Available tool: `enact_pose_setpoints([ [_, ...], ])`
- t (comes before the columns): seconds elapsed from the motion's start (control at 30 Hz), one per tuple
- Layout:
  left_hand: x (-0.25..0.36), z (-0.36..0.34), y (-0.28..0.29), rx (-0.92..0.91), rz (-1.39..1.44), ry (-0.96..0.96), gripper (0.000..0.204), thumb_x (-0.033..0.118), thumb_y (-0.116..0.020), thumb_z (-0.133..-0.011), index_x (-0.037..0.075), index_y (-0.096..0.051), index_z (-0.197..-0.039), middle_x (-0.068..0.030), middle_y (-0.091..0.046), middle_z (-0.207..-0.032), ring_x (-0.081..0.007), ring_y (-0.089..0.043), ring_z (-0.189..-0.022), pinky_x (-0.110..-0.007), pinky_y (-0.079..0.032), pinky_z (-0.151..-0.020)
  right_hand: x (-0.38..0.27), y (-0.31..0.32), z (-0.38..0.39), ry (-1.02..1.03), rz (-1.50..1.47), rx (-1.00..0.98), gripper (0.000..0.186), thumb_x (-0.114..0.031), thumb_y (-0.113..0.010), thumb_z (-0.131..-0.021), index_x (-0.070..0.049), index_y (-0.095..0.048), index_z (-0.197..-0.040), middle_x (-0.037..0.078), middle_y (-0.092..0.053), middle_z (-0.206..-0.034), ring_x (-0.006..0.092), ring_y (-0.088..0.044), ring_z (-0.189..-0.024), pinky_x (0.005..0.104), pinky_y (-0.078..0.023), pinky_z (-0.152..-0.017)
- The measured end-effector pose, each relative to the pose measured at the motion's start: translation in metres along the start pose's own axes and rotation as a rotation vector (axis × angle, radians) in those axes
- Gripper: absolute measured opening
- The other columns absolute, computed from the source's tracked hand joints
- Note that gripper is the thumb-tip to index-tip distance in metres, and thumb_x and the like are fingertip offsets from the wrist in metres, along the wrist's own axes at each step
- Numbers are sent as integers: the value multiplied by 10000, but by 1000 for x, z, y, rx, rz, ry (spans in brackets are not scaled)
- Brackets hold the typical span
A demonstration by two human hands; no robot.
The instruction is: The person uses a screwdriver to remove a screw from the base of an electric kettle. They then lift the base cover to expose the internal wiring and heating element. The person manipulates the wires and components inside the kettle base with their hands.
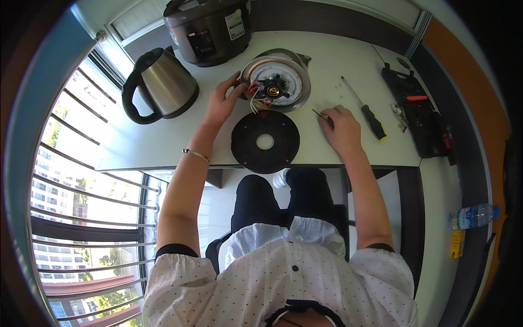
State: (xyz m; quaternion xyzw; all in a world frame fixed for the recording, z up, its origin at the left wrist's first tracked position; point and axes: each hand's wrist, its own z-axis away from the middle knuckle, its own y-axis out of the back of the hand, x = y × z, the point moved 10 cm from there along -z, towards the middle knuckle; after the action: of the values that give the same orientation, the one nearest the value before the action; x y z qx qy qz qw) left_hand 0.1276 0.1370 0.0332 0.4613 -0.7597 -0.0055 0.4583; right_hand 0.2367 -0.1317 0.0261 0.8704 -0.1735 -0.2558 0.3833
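Observation:
An upturned metal kettle (301,98) lies with its underside exposed, showing a whitish heating plate, a black round connector (273,91) and red and white wires. My left hand (222,102) is closed on the kettle's left edge, with the fingertips partly hidden there. The detached black round base cover (245,139), with a hole in its middle, rests flat just in front of the kettle, by the table edge. To the right, my right hand (343,129) rests low over the table. Its thumb and fingers pinch a thin, dark, pointed piece (317,113), mostly hidden in the grip.
A screwdriver (373,122) with a black and yellow handle lies right of my right hand. Farther right are small loose parts (399,117) and an open black tool case (411,106). A second kettle (171,84) and a dark cooker (210,35) stand at the back left.

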Motion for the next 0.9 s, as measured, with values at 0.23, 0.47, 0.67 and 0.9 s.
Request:
enact_pose_setpoints([
  [0.23,53,41,33,160,-173,-100,404,156,-605,-821,19,-539,-1195,-146,-605,-1064,-283,-560,-983,-344,-417,-866,-25,57,19,161,-43,403,168,-113,-677,-723,-70,-621,-875,82,-575,-797,268,-563,-760,352,-464,-628],
  [0.47,167,175,19,-201,-455,-790,187,102,-637,-698,49,-663,-876,-48,-573,-686,-208,-552,-679,-317,-459,-610,-64,63,130,413,-448,232,129,-11,-688,-682,-29,-563,-709,82,-580,-665,233,-554,-526,318,-428,-462],
  [0.67,57,274,-22,-677,-397,-157,208,176,-628,-743,45,-651,-903,-76,-556,-593,-233,-553,-560,-336,-452,-521,17,-27,200,-109,-254,-193,178,-91,-636,-774,-35,-521,-650,131,-577,-666,302,-565,-564,349,-436,-485],
  [0.9,-165,427,-42,-1260,-626,700,552,382,-579,-783,64,-482,-1223,-200,-606,-1037,-351,-568,-993,-430,-457,-843,136,-137,282,-343,235,-924,361,-46,-616,-694,-45,-593,-1055,181,-602,-1034,352,-580,-941,412,-489,-807],
])
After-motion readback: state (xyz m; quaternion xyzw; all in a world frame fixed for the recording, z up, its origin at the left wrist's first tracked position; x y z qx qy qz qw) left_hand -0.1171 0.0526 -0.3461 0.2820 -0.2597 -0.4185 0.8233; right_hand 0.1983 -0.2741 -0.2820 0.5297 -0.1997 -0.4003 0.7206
